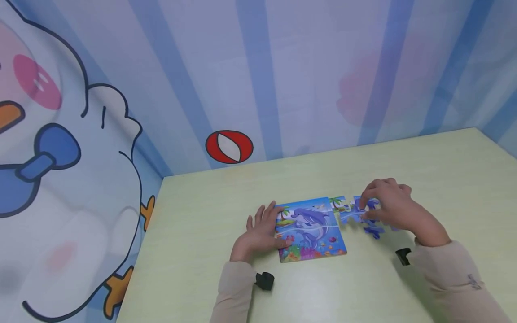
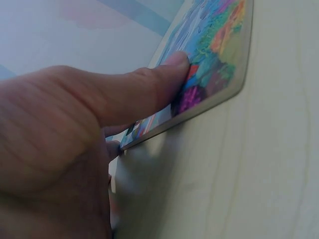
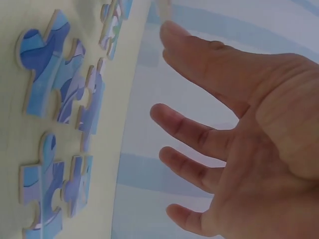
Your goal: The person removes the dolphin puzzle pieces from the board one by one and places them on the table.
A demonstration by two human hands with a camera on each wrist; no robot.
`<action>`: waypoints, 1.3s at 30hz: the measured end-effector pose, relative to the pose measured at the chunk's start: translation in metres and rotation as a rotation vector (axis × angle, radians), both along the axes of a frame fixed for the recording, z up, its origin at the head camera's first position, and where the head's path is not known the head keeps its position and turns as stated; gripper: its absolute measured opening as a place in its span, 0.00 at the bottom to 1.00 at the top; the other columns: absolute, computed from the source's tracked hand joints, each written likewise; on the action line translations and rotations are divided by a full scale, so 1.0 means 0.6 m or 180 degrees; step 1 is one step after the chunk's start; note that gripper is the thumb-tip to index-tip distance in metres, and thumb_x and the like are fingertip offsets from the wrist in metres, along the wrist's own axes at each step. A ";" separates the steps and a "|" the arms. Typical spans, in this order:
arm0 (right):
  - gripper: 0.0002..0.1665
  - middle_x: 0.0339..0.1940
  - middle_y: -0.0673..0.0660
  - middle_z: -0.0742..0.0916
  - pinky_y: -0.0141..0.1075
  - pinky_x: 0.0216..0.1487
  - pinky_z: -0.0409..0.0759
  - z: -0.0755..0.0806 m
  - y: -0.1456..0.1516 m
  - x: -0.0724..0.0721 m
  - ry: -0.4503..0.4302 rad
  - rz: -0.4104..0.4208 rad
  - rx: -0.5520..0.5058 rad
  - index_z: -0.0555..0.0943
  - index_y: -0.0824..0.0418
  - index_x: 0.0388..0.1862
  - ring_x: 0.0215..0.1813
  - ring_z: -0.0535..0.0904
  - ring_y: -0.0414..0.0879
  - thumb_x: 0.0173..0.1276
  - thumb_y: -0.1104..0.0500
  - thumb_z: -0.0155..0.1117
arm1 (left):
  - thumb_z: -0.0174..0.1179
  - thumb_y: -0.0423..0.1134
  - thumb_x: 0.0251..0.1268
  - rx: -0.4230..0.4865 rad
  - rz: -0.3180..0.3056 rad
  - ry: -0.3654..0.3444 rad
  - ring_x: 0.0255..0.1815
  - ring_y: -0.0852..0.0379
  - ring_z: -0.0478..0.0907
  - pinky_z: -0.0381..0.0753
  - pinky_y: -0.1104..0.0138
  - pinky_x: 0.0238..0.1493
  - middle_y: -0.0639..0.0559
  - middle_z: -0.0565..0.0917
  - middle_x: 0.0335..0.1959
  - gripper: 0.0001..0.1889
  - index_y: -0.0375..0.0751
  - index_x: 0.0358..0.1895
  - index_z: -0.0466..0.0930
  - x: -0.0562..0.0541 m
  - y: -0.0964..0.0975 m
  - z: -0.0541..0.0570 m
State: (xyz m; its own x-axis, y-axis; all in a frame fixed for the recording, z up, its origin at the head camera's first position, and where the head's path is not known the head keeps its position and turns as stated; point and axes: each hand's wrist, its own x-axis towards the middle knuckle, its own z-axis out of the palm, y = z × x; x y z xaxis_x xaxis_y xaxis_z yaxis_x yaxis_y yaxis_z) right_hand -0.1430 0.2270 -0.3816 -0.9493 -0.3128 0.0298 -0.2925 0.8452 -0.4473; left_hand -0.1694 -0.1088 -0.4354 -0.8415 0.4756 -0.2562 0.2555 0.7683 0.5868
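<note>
A square dolphin puzzle board lies flat on the table. My left hand rests along the board's left side with its fingers extended. In the left wrist view, the thumb presses on the board's printed face near its edge. Several loose blue and purple jigsaw pieces lie to the right of the board. Over them hovers my right hand, its fingers loosely bent and parted. No piece shows between the thumb and fingers in the right wrist view, where the index finger is mostly hidden.
The pale table meets a striped blue fabric backdrop at its far edge. A large cartoon bird is printed on the left backdrop. A palm-tree jigsaw piece lies against the board's upper right corner.
</note>
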 end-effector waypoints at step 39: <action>0.15 0.52 0.67 0.80 0.79 0.54 0.50 -0.041 -0.032 -0.005 -0.0211 -0.0003 0.0505 0.83 0.48 0.21 0.64 0.61 0.78 0.49 0.64 0.83 | 0.73 0.48 0.59 0.0044 -0.0045 0.0123 0.82 0.41 0.37 0.34 0.38 0.75 0.47 0.47 0.83 0.45 0.47 0.78 0.58 -0.005 -0.008 -0.002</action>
State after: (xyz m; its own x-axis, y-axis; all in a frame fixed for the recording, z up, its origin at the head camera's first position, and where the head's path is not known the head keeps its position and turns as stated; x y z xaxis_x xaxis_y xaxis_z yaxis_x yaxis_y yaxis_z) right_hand -0.1457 0.2078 -0.4061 -0.9479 -0.3077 -0.0828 -0.2659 0.9070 -0.3265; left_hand -0.1726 -0.1136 -0.4368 -0.8439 0.4907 -0.2170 0.2890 0.7564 0.5868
